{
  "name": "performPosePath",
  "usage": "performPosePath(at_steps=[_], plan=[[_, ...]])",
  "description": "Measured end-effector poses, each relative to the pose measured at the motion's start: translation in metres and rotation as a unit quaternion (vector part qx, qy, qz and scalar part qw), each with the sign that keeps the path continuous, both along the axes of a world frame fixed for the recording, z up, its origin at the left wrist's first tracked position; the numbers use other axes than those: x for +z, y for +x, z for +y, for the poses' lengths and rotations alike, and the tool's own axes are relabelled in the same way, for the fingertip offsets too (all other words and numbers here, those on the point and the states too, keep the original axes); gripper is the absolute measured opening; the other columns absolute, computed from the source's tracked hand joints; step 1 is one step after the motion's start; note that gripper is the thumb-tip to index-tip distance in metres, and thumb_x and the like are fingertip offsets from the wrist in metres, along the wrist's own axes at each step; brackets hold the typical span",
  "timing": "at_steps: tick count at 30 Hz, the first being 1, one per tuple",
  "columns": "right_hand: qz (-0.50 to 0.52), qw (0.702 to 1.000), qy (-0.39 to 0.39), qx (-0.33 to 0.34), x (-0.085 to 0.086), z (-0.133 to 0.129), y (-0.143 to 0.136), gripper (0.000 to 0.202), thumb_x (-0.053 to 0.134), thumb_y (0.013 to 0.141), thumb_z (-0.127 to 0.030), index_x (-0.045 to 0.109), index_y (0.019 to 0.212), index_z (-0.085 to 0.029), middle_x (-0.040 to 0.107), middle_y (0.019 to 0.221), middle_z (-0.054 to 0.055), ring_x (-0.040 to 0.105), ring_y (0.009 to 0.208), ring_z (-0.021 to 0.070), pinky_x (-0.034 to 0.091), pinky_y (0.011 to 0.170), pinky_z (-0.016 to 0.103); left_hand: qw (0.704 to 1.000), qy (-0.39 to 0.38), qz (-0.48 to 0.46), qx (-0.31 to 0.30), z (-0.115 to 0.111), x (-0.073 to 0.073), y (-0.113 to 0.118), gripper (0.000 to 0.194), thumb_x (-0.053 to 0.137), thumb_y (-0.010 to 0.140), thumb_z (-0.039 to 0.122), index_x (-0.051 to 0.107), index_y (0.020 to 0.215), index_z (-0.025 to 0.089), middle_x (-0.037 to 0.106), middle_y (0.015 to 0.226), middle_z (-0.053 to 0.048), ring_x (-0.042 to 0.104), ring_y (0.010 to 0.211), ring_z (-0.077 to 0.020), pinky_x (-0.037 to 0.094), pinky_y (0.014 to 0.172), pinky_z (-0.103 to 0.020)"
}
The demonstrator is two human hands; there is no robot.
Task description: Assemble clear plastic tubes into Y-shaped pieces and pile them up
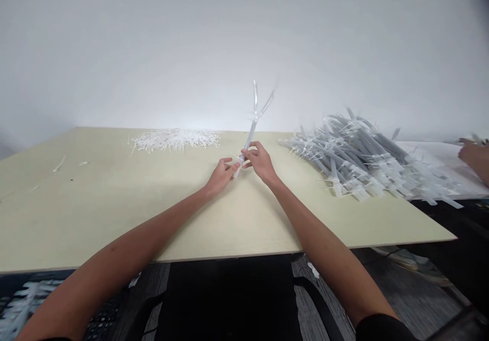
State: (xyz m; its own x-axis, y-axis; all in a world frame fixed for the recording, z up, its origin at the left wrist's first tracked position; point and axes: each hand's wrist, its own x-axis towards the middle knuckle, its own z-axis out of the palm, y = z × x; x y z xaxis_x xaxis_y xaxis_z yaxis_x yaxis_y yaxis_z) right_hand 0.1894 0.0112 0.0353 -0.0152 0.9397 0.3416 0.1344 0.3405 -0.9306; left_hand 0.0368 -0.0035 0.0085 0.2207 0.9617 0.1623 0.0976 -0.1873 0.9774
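The left hand point(223, 176) and right hand point(261, 161) have their grip pinched on one grey tube point(251, 133), apparently mid-work — white ties point(175, 139) lie loose, similar tubes heaped point(355, 147) rightward.

Mostly grey and white over pale yellow on my feed.
I see a slender grey tube with clear forked ends point(250, 134), heaped grey tubes with translucent whitish tabs point(355, 147), thin white plastic strips point(175, 139), a flat pale-yellow table point(114, 203) and dark grey, finely streaked carpet point(307, 320).

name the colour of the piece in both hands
The held piece is mostly pale grey; head view shows it best.
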Motion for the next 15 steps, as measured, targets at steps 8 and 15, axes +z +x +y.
performPosePath(at_steps=[8,15], plan=[[-0.051,0.997,0.041,-0.033,0.003,-0.013,-0.015,0.041,0.049,0.084,-0.039,0.054,0.121,-0.022,0.064,0.085,0.002,0.063,0.073,0.0147,0.056,0.062,0.027,0.992,-0.037,-0.123,0.009,-0.015,0.015,0.009,0.021,0.044,0.087,0.033,0.055,0.085,0.015,0.034,0.058,0.006,0.035,0.044,-0.0050,0.032,0.046,-0.019],[-0.130,0.986,0.103,0.016,0.000,-0.023,-0.025,0.035,0.046,0.084,-0.027,0.062,0.115,-0.026,0.066,0.090,-0.001,0.063,0.082,0.0141,0.053,0.083,0.033,0.993,-0.005,-0.117,-0.003,-0.009,0.012,0.004,0.027,0.042,0.089,0.040,0.050,0.078,0.016,0.029,0.058,0.006,0.034,0.046,-0.0064,0.031,0.045,-0.021]])
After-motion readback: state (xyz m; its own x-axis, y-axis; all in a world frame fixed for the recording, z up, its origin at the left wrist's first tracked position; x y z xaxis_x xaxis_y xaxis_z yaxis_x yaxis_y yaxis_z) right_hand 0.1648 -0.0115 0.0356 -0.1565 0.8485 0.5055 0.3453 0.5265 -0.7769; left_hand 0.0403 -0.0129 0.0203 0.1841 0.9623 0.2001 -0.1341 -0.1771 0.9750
